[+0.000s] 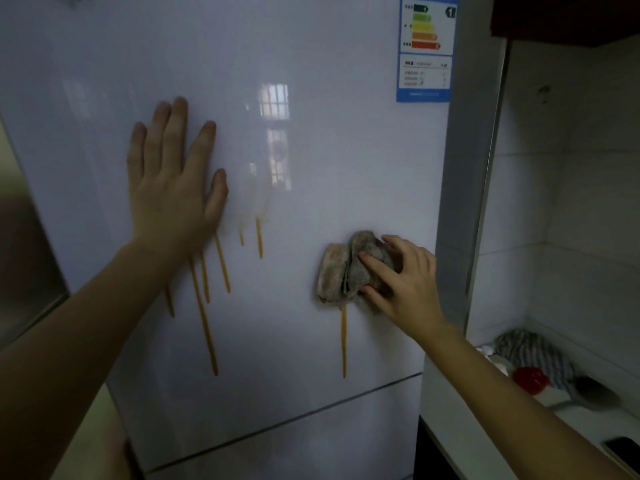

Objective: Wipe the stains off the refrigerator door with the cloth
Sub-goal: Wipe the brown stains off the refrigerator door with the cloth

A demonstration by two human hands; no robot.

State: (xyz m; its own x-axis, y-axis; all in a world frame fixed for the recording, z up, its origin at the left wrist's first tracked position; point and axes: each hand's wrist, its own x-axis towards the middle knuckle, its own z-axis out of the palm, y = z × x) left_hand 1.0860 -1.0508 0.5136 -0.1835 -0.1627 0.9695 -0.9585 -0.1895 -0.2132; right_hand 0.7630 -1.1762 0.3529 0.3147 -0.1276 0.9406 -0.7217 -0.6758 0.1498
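I see the crumpled grey-brown cloth (349, 268) pressed to the glossy white refrigerator door (311, 150) by my right hand (401, 278), fingers curled around it. My left hand (173, 181) lies flat and spread at left, above orange drip stains (204, 317).
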